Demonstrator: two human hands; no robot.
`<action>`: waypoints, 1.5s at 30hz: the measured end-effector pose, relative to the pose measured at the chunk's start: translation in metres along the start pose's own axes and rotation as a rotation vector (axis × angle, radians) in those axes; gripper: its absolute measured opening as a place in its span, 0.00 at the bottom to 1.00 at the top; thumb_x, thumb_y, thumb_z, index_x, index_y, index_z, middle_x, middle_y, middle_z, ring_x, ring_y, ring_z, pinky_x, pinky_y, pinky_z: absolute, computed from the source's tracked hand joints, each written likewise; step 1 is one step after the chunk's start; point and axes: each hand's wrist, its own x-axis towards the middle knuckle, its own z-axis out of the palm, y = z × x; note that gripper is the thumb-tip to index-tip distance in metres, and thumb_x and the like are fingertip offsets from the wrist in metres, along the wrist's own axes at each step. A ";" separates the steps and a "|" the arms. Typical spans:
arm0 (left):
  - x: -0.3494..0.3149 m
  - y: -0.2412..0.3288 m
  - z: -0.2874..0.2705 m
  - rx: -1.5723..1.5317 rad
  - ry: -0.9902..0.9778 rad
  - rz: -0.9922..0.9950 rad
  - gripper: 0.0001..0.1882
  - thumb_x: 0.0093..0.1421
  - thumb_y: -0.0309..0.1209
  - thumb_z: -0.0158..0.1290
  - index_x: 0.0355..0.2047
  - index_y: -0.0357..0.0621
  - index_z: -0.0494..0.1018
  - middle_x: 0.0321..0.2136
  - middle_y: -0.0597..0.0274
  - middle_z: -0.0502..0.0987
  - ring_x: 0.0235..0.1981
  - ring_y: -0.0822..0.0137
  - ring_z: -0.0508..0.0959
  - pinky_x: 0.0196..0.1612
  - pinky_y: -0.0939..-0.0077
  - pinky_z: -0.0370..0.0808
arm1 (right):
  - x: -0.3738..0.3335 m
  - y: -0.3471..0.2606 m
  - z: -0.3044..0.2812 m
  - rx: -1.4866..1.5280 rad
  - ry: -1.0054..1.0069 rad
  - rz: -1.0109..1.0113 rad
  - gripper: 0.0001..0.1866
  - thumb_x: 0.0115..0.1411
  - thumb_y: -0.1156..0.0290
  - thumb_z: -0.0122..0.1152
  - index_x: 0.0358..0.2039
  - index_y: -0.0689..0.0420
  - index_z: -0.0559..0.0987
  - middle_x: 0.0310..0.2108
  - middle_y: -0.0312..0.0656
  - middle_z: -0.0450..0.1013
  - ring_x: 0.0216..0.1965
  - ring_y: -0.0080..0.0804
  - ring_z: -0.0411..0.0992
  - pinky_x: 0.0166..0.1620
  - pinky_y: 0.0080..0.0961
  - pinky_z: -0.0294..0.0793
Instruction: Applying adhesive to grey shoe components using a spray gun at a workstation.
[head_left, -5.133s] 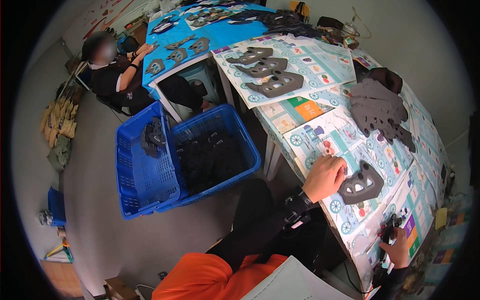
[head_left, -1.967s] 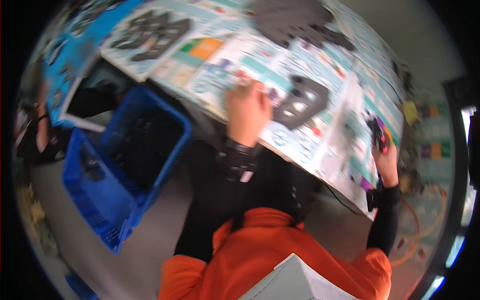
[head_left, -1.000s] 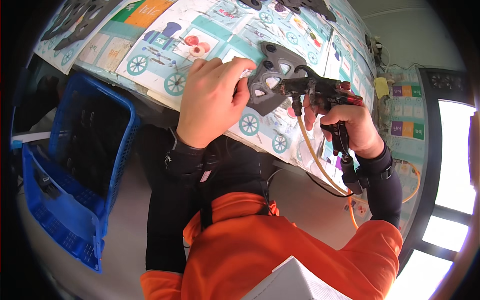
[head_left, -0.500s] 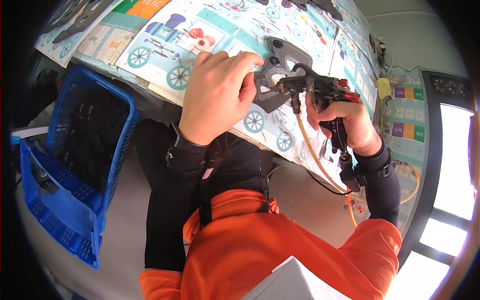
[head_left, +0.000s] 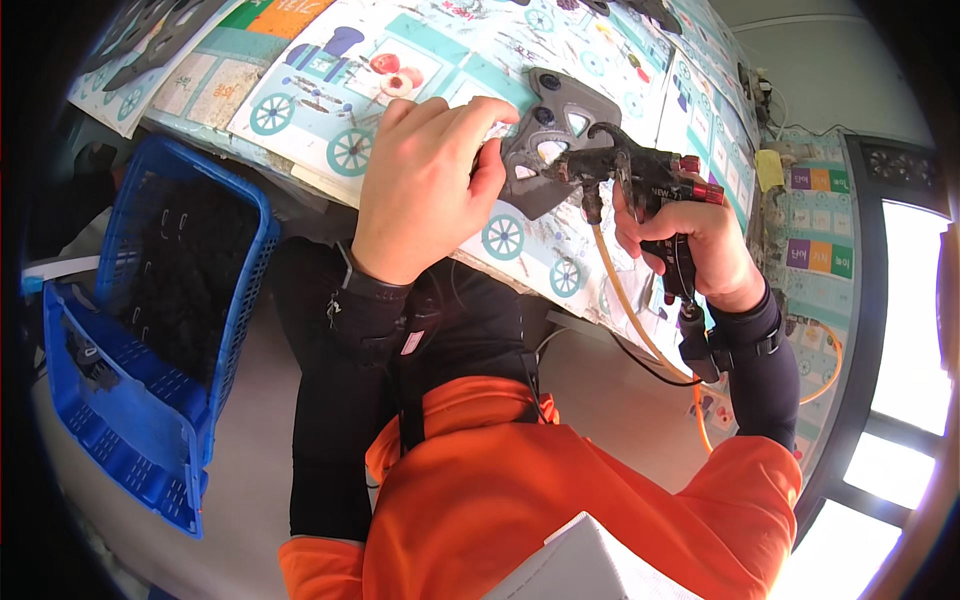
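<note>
A: ok so what's each hand doing here?

B: Right hand [head_left: 700, 255] is wrapped round the grip of a black spray gun [head_left: 655, 190] with red knobs at the back. A tan hose [head_left: 622, 300] hangs off the underside.

A: And the left hand [head_left: 430, 190]?

B: Fingers curled, thumb and index bent toward each other right by the left edge of that dark grey cut-out piece [head_left: 548, 132]. Can't tell if it's actually pinching it, the fingertips are kinda hidden.

A: Where's the piece sitting?

B: Flat on the desk [head_left: 480, 75], near the front edge, between the two hands. The gun's front end is right up at its lower right side in this view. Can't tell if they touch.

A: Other stuff around?

B: More dark grey pieces [head_left: 165, 50] over at the upper left. Down on the left there's a blue crate [head_left: 240, 290] with dark stuff in it, plus a second blue basket [head_left: 140, 425] tilted up against it.
</note>
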 end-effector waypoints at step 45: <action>0.000 0.003 -0.003 0.017 -0.088 -0.011 0.09 0.51 0.24 0.52 0.34 0.45 0.73 0.16 0.65 0.69 0.22 0.63 0.69 0.32 0.68 0.62 | -0.026 0.026 -0.053 0.007 0.286 -0.100 0.21 0.45 0.76 0.42 0.40 0.67 0.73 0.29 0.42 0.74 0.32 0.26 0.73 0.25 0.19 0.69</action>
